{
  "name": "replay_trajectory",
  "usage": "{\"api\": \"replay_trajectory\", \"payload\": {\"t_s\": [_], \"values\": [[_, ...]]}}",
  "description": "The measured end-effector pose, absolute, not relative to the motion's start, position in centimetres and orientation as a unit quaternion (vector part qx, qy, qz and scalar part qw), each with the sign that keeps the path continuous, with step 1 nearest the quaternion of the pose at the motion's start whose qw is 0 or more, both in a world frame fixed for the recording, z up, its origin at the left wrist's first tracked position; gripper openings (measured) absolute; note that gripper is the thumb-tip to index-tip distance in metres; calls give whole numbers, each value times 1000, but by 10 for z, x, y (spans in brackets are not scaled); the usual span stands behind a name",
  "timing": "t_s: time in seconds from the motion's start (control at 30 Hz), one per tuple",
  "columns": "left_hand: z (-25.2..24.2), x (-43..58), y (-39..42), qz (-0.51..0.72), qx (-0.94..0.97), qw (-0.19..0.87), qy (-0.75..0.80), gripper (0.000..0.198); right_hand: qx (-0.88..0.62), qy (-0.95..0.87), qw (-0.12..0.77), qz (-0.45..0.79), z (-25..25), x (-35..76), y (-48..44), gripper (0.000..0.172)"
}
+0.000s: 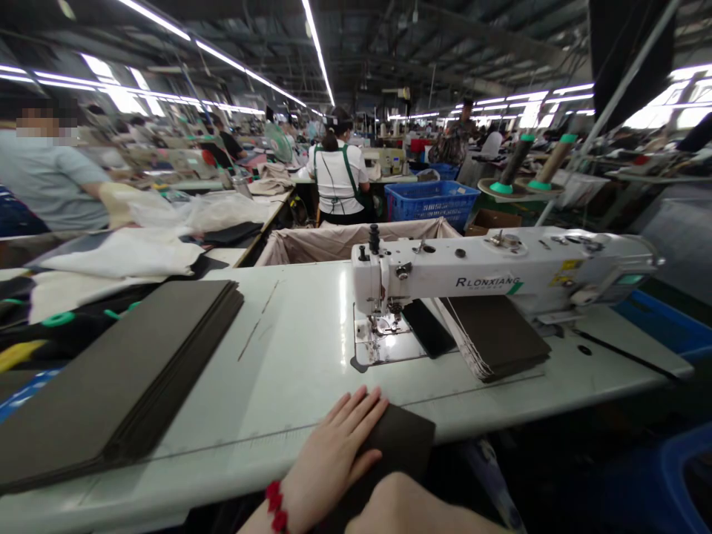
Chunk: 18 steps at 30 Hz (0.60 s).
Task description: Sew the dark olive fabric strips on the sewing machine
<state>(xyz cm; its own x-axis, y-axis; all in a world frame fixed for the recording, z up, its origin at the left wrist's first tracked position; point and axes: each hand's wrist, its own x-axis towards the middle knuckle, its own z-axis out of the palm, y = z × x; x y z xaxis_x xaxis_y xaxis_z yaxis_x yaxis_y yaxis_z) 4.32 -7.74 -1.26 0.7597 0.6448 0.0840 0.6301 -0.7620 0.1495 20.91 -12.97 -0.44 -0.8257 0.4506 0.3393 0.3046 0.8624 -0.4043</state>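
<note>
Dark panel stack (161, 348), left of the hands; left hand (337, 449), flat, fingers extended, upon a dark sheet (410, 430) at the table's (300, 356) edge; right hand (403, 508), bent, near the left, grip hidden, cannot tell; sewing machine (428, 261), beyond both; smaller panel stack (495, 334), beyond, rightward.

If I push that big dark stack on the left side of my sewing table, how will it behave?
The dark stack probably feels heavy, with many layers piled up. It might slide apart: the edges look slightly staggered. It seems unlikely to tip, lying broad and flat.
</note>
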Motion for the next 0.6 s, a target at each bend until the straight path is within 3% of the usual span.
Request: {"api": "replay_trajectory", "payload": {"t_s": [0.07,0.23,0.4,0.6], "values": [[-22,24,-76,83,917,22,389,68,-240,-925,226,186,7,224,-105,19],[-22,-21,-56,123,868,-16,481,55,-481,-849,177,126,24,252,-27,48],[-8,-27,-33,79,893,61,439,52,-515,-849,83,78,10,260,-1,54],[9,-3,0,60,908,92,405,69,-524,-841,106,84,-3,269,-8,54]]}}
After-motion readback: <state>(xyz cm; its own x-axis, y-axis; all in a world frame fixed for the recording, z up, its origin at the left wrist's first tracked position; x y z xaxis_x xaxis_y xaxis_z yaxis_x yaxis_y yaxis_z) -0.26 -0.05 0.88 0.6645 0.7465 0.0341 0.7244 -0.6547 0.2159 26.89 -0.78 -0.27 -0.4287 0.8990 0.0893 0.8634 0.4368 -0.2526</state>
